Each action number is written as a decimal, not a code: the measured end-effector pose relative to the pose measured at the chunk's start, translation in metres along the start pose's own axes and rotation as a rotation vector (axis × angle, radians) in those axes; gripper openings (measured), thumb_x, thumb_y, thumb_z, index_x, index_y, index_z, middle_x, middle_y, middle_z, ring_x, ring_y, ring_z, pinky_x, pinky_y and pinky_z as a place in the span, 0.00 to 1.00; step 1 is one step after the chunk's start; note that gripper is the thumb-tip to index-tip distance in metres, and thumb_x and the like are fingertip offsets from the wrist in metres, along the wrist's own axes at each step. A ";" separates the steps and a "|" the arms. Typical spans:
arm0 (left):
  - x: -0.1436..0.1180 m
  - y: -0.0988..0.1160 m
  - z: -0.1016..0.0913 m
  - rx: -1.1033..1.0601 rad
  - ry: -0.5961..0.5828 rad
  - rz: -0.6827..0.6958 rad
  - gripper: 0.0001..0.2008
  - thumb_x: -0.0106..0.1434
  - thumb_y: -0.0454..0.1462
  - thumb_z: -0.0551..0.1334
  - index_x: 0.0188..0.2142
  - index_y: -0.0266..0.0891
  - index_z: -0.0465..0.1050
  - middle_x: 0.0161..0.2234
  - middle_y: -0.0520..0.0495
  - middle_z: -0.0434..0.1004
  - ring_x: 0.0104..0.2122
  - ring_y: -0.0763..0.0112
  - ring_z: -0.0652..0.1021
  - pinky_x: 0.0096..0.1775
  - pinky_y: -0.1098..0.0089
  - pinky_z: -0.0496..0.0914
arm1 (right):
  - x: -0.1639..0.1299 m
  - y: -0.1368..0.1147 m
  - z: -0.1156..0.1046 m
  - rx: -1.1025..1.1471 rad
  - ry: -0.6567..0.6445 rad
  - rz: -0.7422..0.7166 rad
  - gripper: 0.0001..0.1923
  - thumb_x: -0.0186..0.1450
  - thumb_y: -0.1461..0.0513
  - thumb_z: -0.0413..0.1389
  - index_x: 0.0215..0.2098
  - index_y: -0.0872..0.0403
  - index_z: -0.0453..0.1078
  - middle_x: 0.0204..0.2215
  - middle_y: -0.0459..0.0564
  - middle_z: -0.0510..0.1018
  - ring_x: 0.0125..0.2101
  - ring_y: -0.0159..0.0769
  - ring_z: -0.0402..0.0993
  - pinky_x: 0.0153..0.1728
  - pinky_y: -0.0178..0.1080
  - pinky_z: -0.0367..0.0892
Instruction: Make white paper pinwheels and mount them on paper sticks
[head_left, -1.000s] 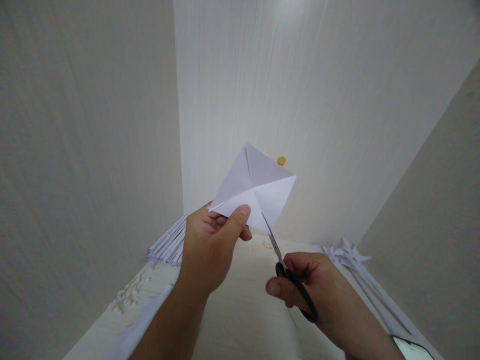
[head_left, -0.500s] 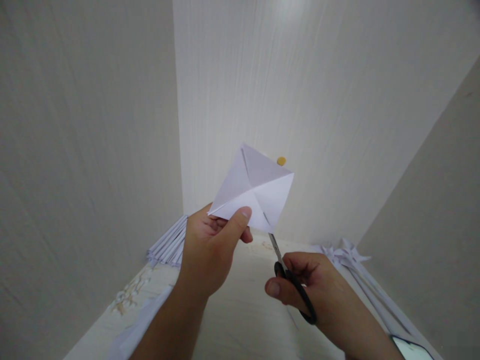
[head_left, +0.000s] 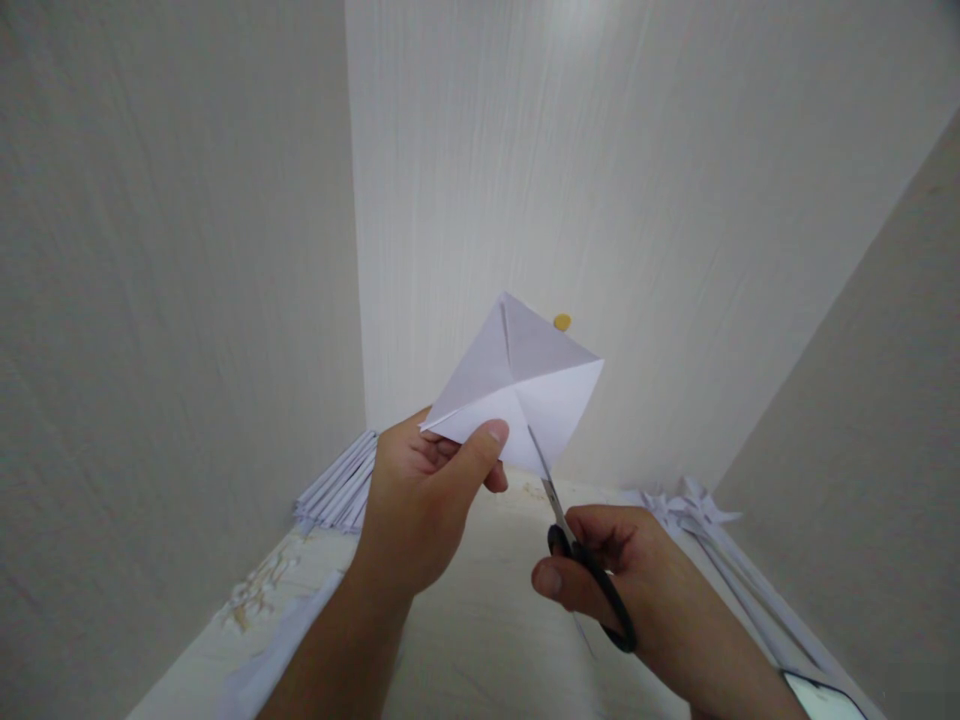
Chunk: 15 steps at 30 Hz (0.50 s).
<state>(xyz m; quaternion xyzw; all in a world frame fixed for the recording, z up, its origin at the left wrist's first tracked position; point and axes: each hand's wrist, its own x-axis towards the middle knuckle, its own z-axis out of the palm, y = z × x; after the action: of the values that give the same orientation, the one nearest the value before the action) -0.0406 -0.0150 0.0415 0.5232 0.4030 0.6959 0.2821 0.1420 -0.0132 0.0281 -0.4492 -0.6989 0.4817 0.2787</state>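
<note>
A creased square of white paper (head_left: 517, 370) is pinched by my left hand (head_left: 427, 490) at its lower left edge, thumb on top and fingers beneath. Slits run in from its left and top corners along the creases. My right hand (head_left: 615, 570) grips a pair of black-handled scissors (head_left: 600, 590), thumb and fingers at the handles. Their blades point up and lie along the crease at the paper's lower corner; one blade shows above the sheet. The other blade is mostly hidden.
Rolled white paper sticks (head_left: 341, 490) lie in a bundle at left, near more white paper (head_left: 292, 640). Folded paper pieces on long stems (head_left: 697, 510) lie at right, above a phone (head_left: 821, 695). A yellow spot (head_left: 562, 322) marks the panel behind.
The paper has shifted slightly right and down, its lower corner moving over the scissors. More of the upper blade now shows on the sheet. My right hand has hardly moved.
</note>
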 end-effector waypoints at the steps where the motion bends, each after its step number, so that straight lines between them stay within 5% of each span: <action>1: 0.000 0.000 0.000 0.001 -0.011 -0.007 0.14 0.61 0.38 0.66 0.19 0.39 0.73 0.18 0.53 0.76 0.21 0.73 0.75 0.26 0.72 0.69 | 0.000 0.000 0.000 0.012 -0.002 -0.008 0.26 0.55 0.46 0.68 0.20 0.52 0.60 0.18 0.37 0.55 0.21 0.27 0.45 0.21 0.35 0.45; 15: -0.001 -0.006 -0.003 0.012 -0.077 -0.046 0.15 0.63 0.39 0.66 0.21 0.39 0.73 0.19 0.54 0.76 0.21 0.75 0.73 0.26 0.73 0.66 | 0.004 -0.002 0.002 0.092 0.010 -0.035 0.29 0.51 0.43 0.71 0.20 0.52 0.60 0.18 0.37 0.55 0.22 0.27 0.47 0.22 0.35 0.46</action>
<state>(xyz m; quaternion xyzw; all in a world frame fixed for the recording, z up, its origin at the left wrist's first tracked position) -0.0430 -0.0134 0.0357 0.5419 0.4082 0.6659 0.3102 0.1378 -0.0111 0.0284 -0.4262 -0.6822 0.5061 0.3110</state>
